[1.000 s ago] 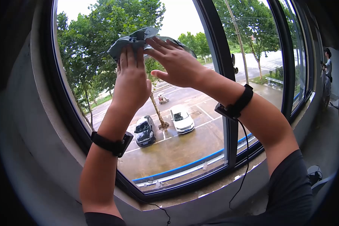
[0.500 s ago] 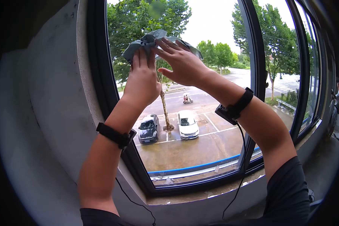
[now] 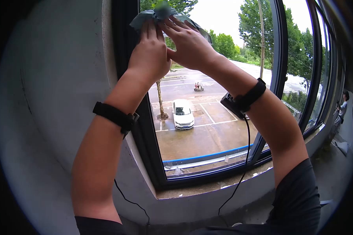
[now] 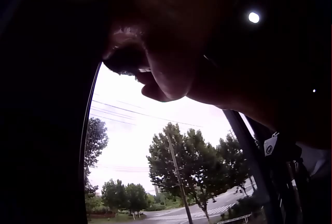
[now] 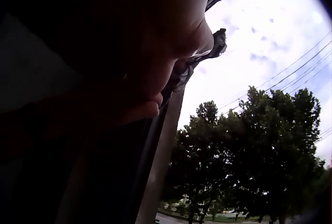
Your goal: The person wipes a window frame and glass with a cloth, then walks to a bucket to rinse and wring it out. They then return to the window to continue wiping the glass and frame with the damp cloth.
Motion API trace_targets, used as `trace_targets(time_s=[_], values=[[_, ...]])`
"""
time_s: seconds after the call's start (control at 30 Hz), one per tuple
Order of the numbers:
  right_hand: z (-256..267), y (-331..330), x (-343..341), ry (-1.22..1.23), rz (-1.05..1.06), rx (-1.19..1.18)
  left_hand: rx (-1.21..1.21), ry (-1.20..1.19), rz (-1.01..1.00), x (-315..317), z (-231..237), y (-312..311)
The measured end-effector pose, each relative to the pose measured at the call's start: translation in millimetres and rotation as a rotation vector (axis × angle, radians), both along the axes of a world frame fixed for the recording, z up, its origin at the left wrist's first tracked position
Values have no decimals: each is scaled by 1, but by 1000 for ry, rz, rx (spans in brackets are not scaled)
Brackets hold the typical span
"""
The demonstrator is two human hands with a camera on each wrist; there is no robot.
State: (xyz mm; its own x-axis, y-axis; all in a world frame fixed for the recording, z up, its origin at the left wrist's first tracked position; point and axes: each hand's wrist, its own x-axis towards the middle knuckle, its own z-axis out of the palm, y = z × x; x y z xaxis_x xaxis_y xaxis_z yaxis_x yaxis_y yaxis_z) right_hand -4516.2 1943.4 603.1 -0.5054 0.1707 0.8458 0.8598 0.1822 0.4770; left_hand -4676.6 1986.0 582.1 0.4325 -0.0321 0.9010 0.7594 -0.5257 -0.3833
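Observation:
A thin grey-blue cloth (image 3: 142, 18) lies bunched against the window glass (image 3: 219, 137), high in the head view and close to the left frame. My left hand (image 3: 150, 56) presses on it with straight fingers pointing up. To its right, my right hand (image 3: 190, 44) lies slanted, its extended fingers also on the cloth. The right thumb comes up against the side of the left hand. In the right wrist view a dark crumpled edge of the cloth (image 5: 220, 42) sticks out past the fingers. The left wrist view shows the left hand (image 4: 171, 73) mostly in shadow.
The dark window frame (image 3: 143, 125) runs beside my left forearm, next to a grey wall (image 3: 55, 98). Below is a rough sill (image 3: 192, 190). Black cables (image 3: 243, 164) hang from the wrist bands. A person (image 3: 343, 105) stands far right; a parked white car (image 3: 183, 113) is outside.
Both hands have slid the cloth left across the glass, nearer the left frame. The head view has turned left, showing more wall. The dark parked car is now hidden.

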Motion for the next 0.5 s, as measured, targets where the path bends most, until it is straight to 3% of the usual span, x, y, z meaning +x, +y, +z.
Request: trace_targets(time_s=[0.23,0.37,0.5], values=[[-40,-4,-1,-10,-74,-20,36,-113,-134,8,-44,3],[-75,-7,-6,7,-49,-50,-78,-150,-251,13,-80,1],[-118,-16,-8,44,-53,-122,-76,-148,-232,13,-124,-8]])
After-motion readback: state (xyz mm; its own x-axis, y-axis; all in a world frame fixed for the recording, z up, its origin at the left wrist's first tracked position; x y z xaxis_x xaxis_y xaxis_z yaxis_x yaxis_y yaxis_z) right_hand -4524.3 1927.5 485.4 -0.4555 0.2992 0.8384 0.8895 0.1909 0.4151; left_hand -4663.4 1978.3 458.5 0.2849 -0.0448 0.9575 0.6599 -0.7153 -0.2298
